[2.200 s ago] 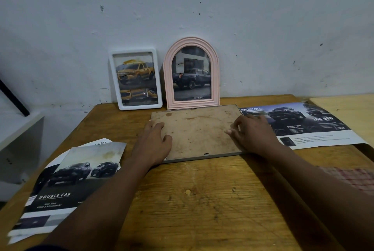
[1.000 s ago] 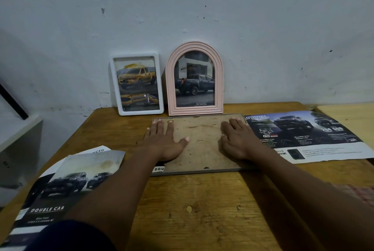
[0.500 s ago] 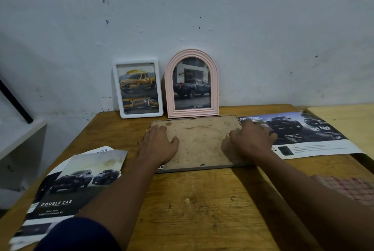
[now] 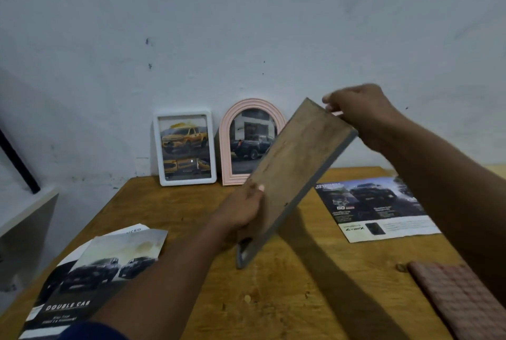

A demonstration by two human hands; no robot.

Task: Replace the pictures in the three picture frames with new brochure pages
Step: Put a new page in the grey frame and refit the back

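A grey picture frame [image 4: 294, 172] with a stained brown backboard is lifted off the wooden table [image 4: 287, 293] and tilted steeply, back towards me. My left hand [image 4: 242, 209] grips its lower left edge. My right hand [image 4: 358, 112] pinches its upper right corner. A white frame [image 4: 186, 148] with a yellow truck picture and a pink arched frame [image 4: 247, 142] with a dark truck picture lean on the wall behind. A brochure page [image 4: 375, 209] lies flat at the right. Loose brochure pages [image 4: 90, 276] lie at the left.
A pink chequered cloth [image 4: 460, 301] lies at the table's right front. A white shelf [image 4: 24, 211] stands left of the table. The white wall rises directly behind the leaning frames.
The grey frame lay face down on the table under both hands. Now both hands have lifted it and tipped it up, the right side high.
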